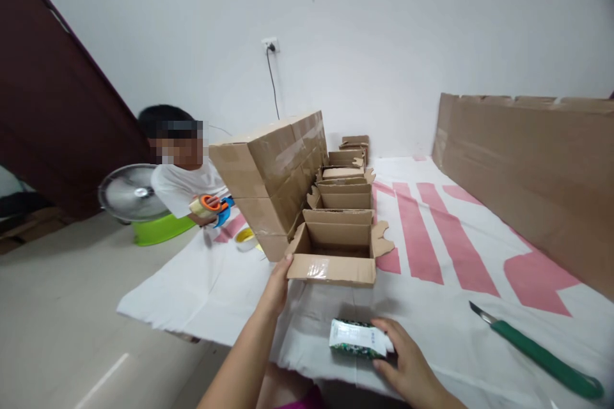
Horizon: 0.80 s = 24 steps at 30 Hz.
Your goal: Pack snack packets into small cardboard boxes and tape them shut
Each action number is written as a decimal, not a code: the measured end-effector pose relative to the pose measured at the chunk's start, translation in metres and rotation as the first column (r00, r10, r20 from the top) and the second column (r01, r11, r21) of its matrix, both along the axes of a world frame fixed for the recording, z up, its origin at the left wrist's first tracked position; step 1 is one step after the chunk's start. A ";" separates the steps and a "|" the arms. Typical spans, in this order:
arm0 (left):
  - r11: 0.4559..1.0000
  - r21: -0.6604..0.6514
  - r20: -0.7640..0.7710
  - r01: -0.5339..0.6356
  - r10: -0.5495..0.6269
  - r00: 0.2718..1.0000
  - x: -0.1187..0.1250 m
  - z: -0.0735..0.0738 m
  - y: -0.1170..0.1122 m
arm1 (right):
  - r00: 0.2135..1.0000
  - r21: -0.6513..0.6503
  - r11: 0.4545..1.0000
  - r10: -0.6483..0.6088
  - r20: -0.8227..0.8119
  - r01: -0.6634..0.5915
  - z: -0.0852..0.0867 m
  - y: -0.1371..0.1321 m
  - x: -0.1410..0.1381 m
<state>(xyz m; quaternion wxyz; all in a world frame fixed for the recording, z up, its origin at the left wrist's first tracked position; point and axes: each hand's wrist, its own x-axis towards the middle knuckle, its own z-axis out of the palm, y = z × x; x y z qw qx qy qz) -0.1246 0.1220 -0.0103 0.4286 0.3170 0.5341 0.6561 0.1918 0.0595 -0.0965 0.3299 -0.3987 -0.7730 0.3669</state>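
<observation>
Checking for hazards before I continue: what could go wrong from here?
The knife, blade exposed, lies near the right hand and might cut it. The green-and-white pack that hand holds could drop over the nearby edge of the table. The left hand touches the open box beside the stacked boxes; a push that way might shift them.

Left of the front box [330, 268], stacked cartons [288, 172] block passage; behind it, more boxes [345, 197]; to its right, bare cloth [446, 307] gives room up to a large carton [527, 166].
</observation>
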 end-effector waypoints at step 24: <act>0.930 0.286 -0.340 0.231 -0.127 0.932 0.022 -0.052 -0.011 | 0.968 0.167 0.960 -0.240 0.071 0.226 -0.004 0.069 -0.022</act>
